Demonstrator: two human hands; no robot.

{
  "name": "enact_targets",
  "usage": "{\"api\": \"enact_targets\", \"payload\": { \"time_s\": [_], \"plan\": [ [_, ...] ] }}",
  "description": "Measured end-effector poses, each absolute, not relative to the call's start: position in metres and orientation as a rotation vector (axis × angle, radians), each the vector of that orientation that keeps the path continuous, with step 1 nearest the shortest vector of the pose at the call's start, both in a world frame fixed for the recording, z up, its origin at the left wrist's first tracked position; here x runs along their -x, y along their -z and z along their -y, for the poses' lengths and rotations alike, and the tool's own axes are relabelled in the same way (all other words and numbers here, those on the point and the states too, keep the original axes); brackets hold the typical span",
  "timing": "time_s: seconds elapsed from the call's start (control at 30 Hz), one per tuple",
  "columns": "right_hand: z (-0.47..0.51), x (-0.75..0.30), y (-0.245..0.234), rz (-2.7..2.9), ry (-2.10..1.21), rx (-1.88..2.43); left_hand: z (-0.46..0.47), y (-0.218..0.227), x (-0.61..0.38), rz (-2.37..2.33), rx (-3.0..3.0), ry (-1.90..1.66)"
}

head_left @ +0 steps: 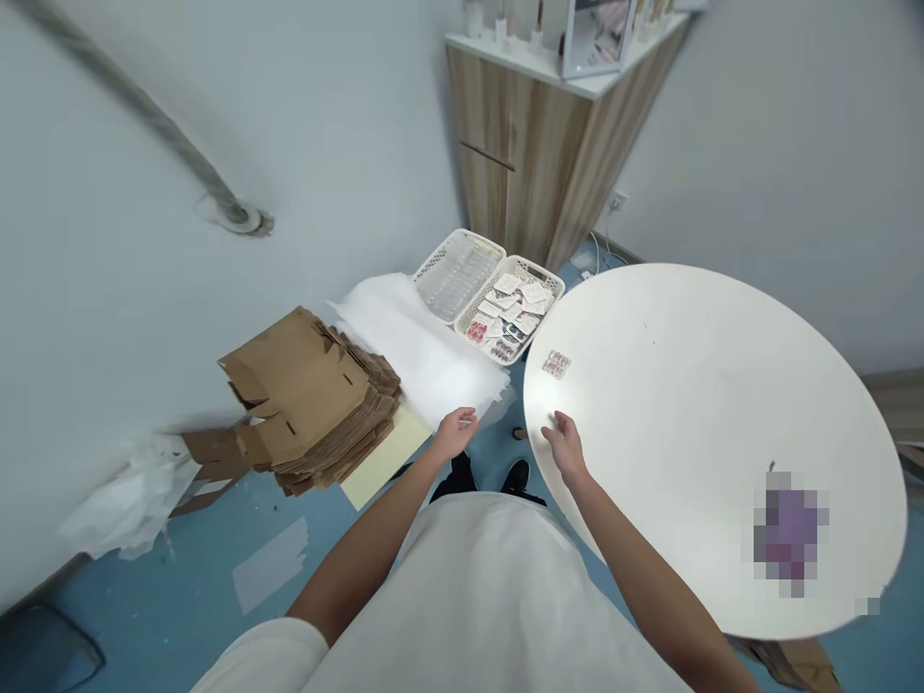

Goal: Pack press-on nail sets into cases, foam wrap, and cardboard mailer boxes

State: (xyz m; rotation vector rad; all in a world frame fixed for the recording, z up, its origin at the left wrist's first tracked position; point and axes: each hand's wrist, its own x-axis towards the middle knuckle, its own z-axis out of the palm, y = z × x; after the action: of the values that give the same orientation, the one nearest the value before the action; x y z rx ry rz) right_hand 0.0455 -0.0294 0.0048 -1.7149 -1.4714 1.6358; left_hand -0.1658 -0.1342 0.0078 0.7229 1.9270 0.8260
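We see flat cardboard (307, 385) stacked leftmost, likely to save room, beside white sheets (433, 351). Our left hand (457, 433) is half-curled, seemingly unoccupied. Adjoining baskets (552, 279) probably keep clear cases (462, 274) apart from cards (509, 306). One small pack (556, 364) lies near the counter's (707, 404) edge, perhaps for easy reach, just beyond our right hand (565, 445), fingers spread, holding nothing.

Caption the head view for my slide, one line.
Left hand by white sheets, right hand at the round white table.
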Motion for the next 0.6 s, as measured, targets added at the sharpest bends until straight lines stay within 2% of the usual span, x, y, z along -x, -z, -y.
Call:
{"api": "enact_targets", "payload": {
  "time_s": [0.33,0.6],
  "plan": [
    [0.052,0.076,-0.023,1.806,-1.847,1.257,0.154,-0.041,0.244,-1.848,-0.703,-1.062],
    [0.028,0.121,-0.048,2.016,-1.795,1.2,0.128,-0.066,0.298,-1.819,-0.828,-1.036]
  ]
}}
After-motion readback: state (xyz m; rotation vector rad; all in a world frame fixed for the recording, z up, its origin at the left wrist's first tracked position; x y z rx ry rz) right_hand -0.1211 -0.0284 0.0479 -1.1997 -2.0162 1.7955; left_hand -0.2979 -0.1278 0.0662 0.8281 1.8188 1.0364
